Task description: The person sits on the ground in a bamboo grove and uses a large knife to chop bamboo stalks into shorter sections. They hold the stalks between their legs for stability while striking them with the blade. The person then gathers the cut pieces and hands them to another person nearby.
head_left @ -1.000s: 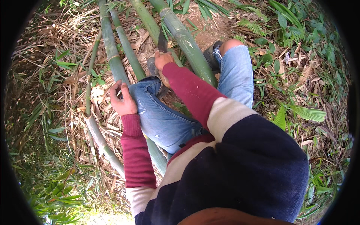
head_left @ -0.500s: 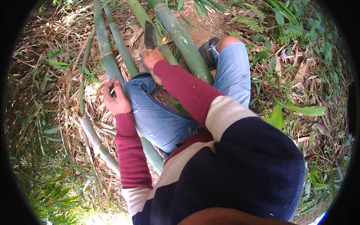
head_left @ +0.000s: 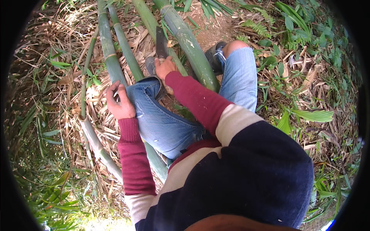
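The person's right hand (head_left: 165, 67) has its grip closed on a knife (head_left: 161, 40), the blade over a light-green bamboo pole (head_left: 145, 14) on the far side. The left hand (head_left: 121, 104) (grip loosely half-open, nothing visibly held) is beside the left knee (head_left: 142, 92).

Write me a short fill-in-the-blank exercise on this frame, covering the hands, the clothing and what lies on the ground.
1. The dark-bladed knife is held in the person's ____ hand.
2. The left hand is beside a leg in ____ jeans.
3. The lower sleeves are dark ____.
4. The green jointed poles are lengths of ____.

Missing words: right; blue; red; bamboo.
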Tool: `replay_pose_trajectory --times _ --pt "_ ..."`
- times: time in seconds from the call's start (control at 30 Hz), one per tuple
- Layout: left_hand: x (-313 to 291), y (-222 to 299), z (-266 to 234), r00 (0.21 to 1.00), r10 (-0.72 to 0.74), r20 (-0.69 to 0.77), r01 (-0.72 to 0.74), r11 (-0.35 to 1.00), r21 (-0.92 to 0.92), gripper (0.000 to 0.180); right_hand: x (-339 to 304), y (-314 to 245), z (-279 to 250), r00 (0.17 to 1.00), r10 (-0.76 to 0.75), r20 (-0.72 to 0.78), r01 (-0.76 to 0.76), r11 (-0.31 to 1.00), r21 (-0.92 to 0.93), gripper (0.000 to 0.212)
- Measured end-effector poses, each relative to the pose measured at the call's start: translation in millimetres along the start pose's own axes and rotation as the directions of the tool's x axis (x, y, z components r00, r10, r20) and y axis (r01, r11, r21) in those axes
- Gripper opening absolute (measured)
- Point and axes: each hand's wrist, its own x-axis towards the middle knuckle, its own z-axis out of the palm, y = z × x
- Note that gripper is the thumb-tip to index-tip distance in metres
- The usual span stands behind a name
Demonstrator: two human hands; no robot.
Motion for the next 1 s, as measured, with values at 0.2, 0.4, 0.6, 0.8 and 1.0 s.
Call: replay_pose_trajectory --times 0.2,0.4,0.6,0.8,1.0 --pt "-8 4 0 0.999 -0.046 -0.001 0.046 0.999 -0.02 0.027 12 -15 -7 0.998 -0.016 0.062 0.019 0.998 -0.06 0.073" --pt "-6 4 -6 0.997 -0.075 0.02 0.075 0.997 -0.024 0.028 7 -37 0 0.999 -0.033 0.04 0.033 0.999 0.013 0.072" --pt "-6 2 -5 1.0 -0.018 -0.001 0.018 1.0 0.011 0.025 9 -20 -3 1.0 0.021 0.017 -0.02 0.999 -0.035 0.085" --pt "-10 4 -11 0.997 -0.073 0.024 0.074 0.996 -0.058 0.026 25 -79 -5 0.99 0.113 0.086 -0.123 0.986 0.116 0.081" --pt "-8 -17 -22 0.992 -0.12 0.046 0.121 0.993 -0.018 0.03 47 -29 21 0.993 0.029 0.114 -0.018 0.996 -0.092 0.083"
